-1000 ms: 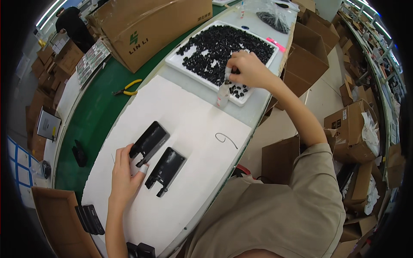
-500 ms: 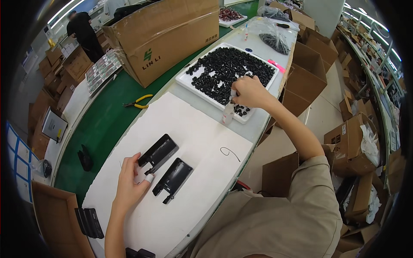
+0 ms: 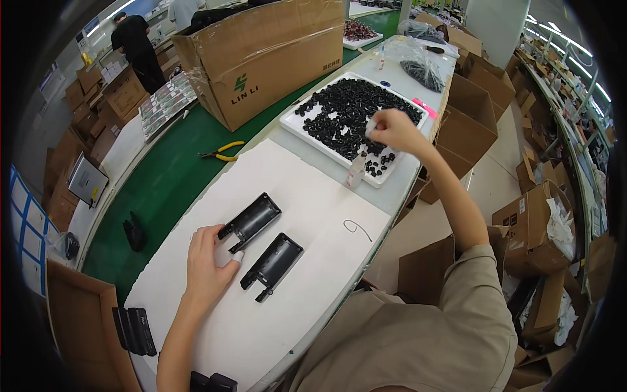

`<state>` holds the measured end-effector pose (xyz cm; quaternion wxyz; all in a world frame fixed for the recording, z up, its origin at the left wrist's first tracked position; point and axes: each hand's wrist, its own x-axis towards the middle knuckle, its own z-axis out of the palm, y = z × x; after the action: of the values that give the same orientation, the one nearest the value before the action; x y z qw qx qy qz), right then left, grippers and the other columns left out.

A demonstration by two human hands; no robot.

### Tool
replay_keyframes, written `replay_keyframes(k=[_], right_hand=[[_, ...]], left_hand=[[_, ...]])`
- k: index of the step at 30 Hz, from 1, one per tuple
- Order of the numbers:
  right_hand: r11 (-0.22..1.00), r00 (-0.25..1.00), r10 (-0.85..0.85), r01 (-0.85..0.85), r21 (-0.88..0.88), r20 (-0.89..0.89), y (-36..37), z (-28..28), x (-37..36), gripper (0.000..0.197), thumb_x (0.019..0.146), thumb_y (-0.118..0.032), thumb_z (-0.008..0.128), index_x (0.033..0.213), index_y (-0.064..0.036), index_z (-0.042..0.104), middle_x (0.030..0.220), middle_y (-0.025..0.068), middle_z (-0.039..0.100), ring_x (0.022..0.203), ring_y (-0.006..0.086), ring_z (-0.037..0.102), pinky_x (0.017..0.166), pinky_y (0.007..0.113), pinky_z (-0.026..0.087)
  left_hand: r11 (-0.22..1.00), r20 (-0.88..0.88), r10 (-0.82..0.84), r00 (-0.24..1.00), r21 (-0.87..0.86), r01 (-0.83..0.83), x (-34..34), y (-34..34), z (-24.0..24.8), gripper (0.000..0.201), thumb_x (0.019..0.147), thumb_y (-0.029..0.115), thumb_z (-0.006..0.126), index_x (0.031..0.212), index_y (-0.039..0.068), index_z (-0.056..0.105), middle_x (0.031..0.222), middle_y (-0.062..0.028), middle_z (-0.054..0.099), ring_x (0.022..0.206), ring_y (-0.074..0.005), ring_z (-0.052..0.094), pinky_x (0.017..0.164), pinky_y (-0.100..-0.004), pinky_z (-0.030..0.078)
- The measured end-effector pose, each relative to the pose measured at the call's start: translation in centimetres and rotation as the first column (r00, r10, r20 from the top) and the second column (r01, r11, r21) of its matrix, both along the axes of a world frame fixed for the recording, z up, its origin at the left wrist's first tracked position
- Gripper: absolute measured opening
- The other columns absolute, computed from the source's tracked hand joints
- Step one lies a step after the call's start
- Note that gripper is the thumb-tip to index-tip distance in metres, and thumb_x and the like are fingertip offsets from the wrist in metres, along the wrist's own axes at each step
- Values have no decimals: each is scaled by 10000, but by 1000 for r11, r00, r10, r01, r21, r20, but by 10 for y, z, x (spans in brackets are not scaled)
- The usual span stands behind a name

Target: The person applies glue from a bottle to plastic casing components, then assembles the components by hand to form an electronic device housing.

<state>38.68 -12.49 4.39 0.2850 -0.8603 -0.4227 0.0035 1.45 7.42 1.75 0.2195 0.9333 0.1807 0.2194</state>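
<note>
My left hand (image 3: 210, 266) rests on the white sheet, its fingers and white-covered thumb on either side of the notched end of a black plastic housing (image 3: 256, 217). A second, similar housing (image 3: 274, 262) lies beside it, nearer to me. My right hand (image 3: 396, 132) is over a white tray (image 3: 313, 146) heaped with small black parts (image 3: 346, 108). Its fingers are pinched together, with a white cover on one fingertip; whatever lies between them is hidden. A small clear bottle (image 3: 356, 172) stands upright at the tray's near side, apart from the hand.
Yellow-handled pliers (image 3: 225, 151) lie on the green surface by a large cardboard box (image 3: 261, 72). More black housings (image 3: 135, 331) sit at the lower left. A bent wire-like loop (image 3: 356, 228) is on the sheet. Open cartons (image 3: 464, 124) line the table's right side.
My right hand has left the bottle and moved up over the tray of parts. The bottle now stands free. My left hand stays at the same housing.
</note>
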Motion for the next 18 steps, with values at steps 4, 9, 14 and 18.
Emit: replay_keyframes(k=[4, 9, 14, 18], right_hand=[[962, 997, -19, 40, 269, -80, -11, 27, 4, 198, 710, -156, 637, 797, 22, 621, 602, 14, 523, 566, 96, 478, 544, 242, 393], [878, 994, 93, -56, 476, -56, 0, 58, -48, 199, 705, -159, 658, 783, 20, 619, 584, 35, 508, 552, 110, 462, 531, 264, 396], [786, 888, 379, -458, 415, 262, 30, 65, -139, 168, 665, -38, 642, 827, -38, 596, 760, 41, 536, 658, 127, 503, 589, 238, 408], [713, 787, 561, -617, 331, 259, 54, 34, -190, 196, 655, -41, 628, 833, -20, 551, 774, 75, 475, 722, 225, 522, 624, 323, 442]], left_hand=[[992, -5, 9, 1000, 124, -8, -5, 0, -3, 525, 614, 88, 693, 1089, -4, 492, 999, -119, 520, 905, -271, 494, 796, -357, 370], [971, 4, -5, 1000, 240, 4, -10, 2, -4, 556, 618, 101, 702, 1114, -20, 483, 1026, -129, 523, 924, -267, 492, 829, -365, 332], [955, 29, 4, 1000, 295, -12, -17, 2, -10, 592, 603, 75, 707, 1137, -19, 470, 1040, -131, 516, 950, -271, 487, 848, -389, 312], [918, 22, -19, 1000, 397, 9, -14, -2, -7, 679, 550, 84, 731, 1164, -3, 454, 1068, -123, 511, 980, -276, 474, 849, -416, 311]])
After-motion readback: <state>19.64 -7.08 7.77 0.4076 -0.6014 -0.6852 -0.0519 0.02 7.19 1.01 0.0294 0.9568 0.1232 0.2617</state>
